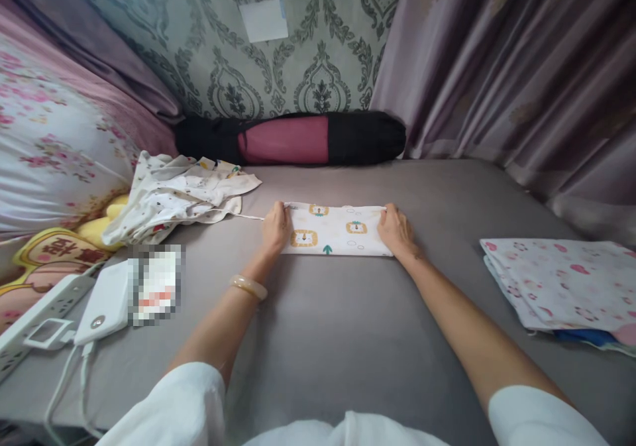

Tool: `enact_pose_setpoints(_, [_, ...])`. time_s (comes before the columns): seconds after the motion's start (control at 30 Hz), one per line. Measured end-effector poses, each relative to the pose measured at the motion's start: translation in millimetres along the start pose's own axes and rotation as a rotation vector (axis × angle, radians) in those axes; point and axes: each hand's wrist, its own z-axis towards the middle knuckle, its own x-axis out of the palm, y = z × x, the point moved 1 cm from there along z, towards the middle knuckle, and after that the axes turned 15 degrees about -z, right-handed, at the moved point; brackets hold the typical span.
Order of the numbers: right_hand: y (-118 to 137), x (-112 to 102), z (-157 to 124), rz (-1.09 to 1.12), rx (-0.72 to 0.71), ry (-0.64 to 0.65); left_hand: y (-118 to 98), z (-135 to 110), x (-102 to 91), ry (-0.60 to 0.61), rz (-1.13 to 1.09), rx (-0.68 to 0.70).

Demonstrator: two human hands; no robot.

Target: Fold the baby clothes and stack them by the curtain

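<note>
A white cloth printed with lion faces point(334, 231) is folded into a flat rectangle in the middle of the grey sheet point(348, 340). My left hand point(276, 228) grips its left end, fingers closed over the edge. At the opposite end, my right hand point(396, 230) pinches the right edge the same way. The cloth looks stretched straight between both hands; whether it rests on the sheet or is slightly raised, I cannot tell. A thin white cord point(248, 217) runs from near my left hand toward the crumpled baby clothes point(183, 191) on the left.
Folded heart-print fabric point(571, 280) lies on the right. A white power bank point(106, 300), a power strip point(44, 317), cables and a blurred packet point(158, 285) sit at left. Along the patterned wall lies a black and pink long bag point(288, 140). Curtains point(497, 55) hang at the right.
</note>
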Motion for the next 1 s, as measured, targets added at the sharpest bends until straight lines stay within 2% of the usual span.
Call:
enact_pose_setpoints(0.47, [0.6,16.1,3.6,0.002,0.058,-0.059,5.8,2.1,13.7,0.0,0.001,-0.071])
enact_pose_setpoints(0.73, [-3.1,3.4,3.9,0.047,0.063,0.027,-3.9,1.1,3.1,0.058,0.068,-0.109])
enact_pose_setpoints(0.8, [0.2,-3.0,0.8,0.055,0.058,-0.018,-8.5,-1.3,1.0,0.027,0.1,-0.055])
enact_pose_setpoints(0.87, [10.4,-7.2,-4.8,0.047,-0.009,-0.094,-16.9,-6.2,3.8,0.006,0.114,0.055])
enact_pose_setpoints(1.0, [47.7,-4.3,-21.0,0.054,-0.33,-0.172,-43.9,-22.4,23.5,0.115,0.06,0.284])
